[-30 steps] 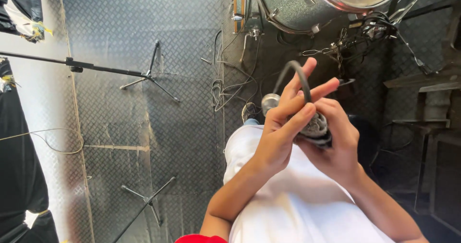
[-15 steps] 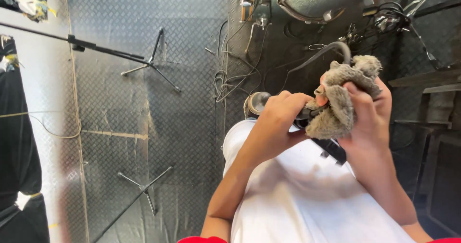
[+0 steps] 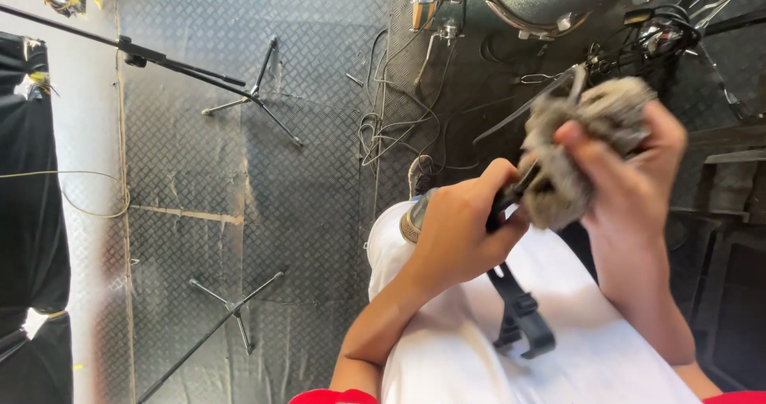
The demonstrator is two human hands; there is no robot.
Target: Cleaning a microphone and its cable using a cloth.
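Observation:
My left hand (image 3: 463,228) is closed around the handle of a microphone (image 3: 415,216), whose metal grille end pokes out to the left of my fist. Right beside it, my right hand (image 3: 630,181) grips a grey furry cloth (image 3: 578,149) and presses it against the microphone's other end. A black clip holder (image 3: 523,316) hangs below my hands over my lap, which is covered in white fabric (image 3: 495,348). A black cable (image 3: 527,105) runs off from the cloth area toward the upper left.
The floor is dark checker plate (image 3: 279,197). A microphone stand (image 3: 207,77) lies at upper left, another stand base (image 3: 231,308) at lower left. Tangled cables (image 3: 383,133) and a drum (image 3: 550,5) lie ahead. Black fabric (image 3: 32,173) hangs at the left edge.
The right hand took up the grey furry cloth and brought it onto the microphone. Both hands shifted right and lower, and the black clip holder now dangles over my lap.

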